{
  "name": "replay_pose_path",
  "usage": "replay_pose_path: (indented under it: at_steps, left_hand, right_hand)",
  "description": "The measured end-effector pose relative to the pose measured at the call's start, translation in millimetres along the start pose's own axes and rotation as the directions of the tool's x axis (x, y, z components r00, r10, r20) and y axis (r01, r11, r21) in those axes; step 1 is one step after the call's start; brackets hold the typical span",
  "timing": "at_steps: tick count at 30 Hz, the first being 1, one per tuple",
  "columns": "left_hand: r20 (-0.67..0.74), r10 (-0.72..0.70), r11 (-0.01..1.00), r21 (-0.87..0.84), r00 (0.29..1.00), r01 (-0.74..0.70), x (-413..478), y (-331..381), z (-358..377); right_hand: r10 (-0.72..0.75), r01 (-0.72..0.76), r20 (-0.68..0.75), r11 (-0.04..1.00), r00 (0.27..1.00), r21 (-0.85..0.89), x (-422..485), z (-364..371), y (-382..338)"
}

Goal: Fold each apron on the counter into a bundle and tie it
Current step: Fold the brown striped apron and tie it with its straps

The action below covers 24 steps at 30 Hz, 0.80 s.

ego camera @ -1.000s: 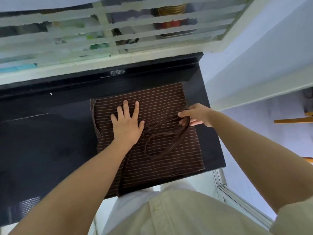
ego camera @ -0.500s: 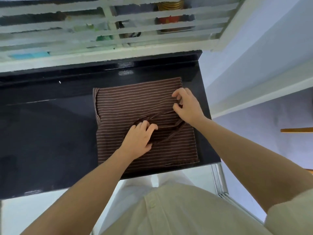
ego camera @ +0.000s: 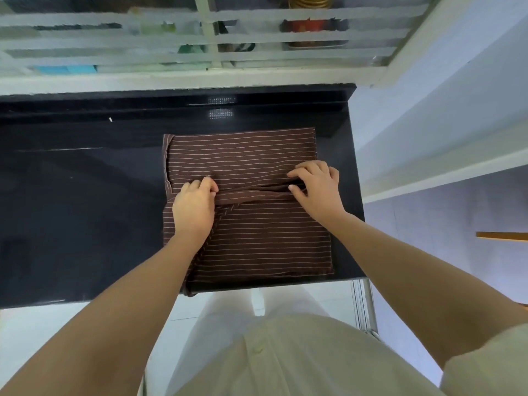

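Brown striped apron, folded flat

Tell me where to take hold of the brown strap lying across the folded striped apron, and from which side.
Grip the brown fabric strap at its two ends, from above. It lies flat and straight across the middle of the folded brown striped apron, so its ends probably lift easiest; the left hand and right hand pinch it there.

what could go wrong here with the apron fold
The apron lies at the front edge of the counter, one corner already hanging over; a tug might drag it off. The strap stretched between the left hand and right hand looks bunched, so it may slip or leave a lumpy bundle.
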<state>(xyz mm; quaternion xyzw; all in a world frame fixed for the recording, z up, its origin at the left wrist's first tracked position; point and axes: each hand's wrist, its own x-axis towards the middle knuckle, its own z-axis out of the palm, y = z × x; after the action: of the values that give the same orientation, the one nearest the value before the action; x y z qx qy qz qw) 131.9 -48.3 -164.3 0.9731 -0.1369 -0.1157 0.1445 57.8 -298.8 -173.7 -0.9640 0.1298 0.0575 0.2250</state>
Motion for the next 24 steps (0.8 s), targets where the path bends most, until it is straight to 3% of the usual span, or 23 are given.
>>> replay_pose_path:
  at_steps: [5,10,14,19,21,24]
  left_hand:
    - [-0.037,-0.065,0.998,0.012,0.997,0.066,0,0,1]
    - [0.114,-0.026,1.000,0.005,0.993,0.025,-2,-10,4]
    - [-0.015,-0.066,0.997,-0.048,0.998,0.065,-21,-18,0]
    - [-0.164,-0.319,0.946,-0.119,0.933,0.303,-76,-43,0]
    - [-0.117,-0.383,0.922,-0.112,0.916,0.371,-98,-56,5]
    - [-0.015,-0.359,0.933,-0.002,0.933,0.359,-127,-74,16]
  right_hand:
    - [0.097,-0.098,0.094,0.995,0.991,-0.003,0,3,3]
    - [0.070,-0.044,0.162,0.986,0.984,-0.159,-1,4,0]
    - [0.099,-0.085,0.104,0.987,0.990,-0.133,-2,5,-10]
    - [-0.055,0.055,0.003,0.995,0.999,-0.087,-30,15,-39]
    - [-0.087,0.100,0.094,0.986,0.992,-0.137,-50,28,-45]
    - [-0.034,0.126,0.319,0.955,0.947,-0.270,-83,55,-39]
